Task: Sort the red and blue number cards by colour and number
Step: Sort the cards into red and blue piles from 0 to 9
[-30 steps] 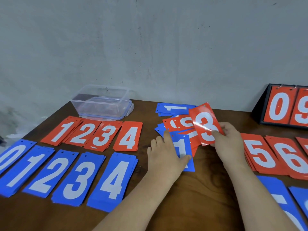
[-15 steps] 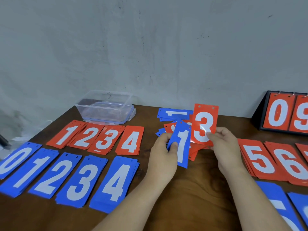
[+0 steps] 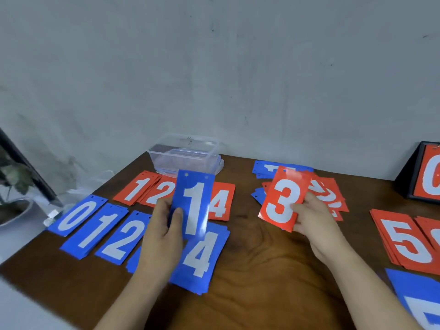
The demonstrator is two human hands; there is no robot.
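My left hand (image 3: 164, 232) grips a blue 1 card (image 3: 194, 206) upright above the sorted rows at the left. My right hand (image 3: 312, 217) pinches a red 3 card (image 3: 283, 201), tilted, over the unsorted mixed pile (image 3: 326, 194). On the table lie blue stacks 0 (image 3: 76, 215), 1 (image 3: 97, 231), 2 (image 3: 123, 236) and 4 (image 3: 202, 256); my left arm hides most of the blue 3 stack. Behind them sit red stacks 1 (image 3: 138, 189), 2 (image 3: 159, 191) and 4 (image 3: 221, 203); the held blue card covers the red 3 stack.
A clear plastic box (image 3: 185, 153) stands at the back by the grey wall. A red 5 stack (image 3: 404, 241) and a blue stack (image 3: 419, 301) lie at the right. A black flip scoreboard (image 3: 423, 175) stands at the far right. The wooden table's left edge (image 3: 28, 256) is near.
My left hand has carried the blue 1 card leftward from the mixed pile to above the sorted rows. My right hand still holds the red 3. The view has swung left.
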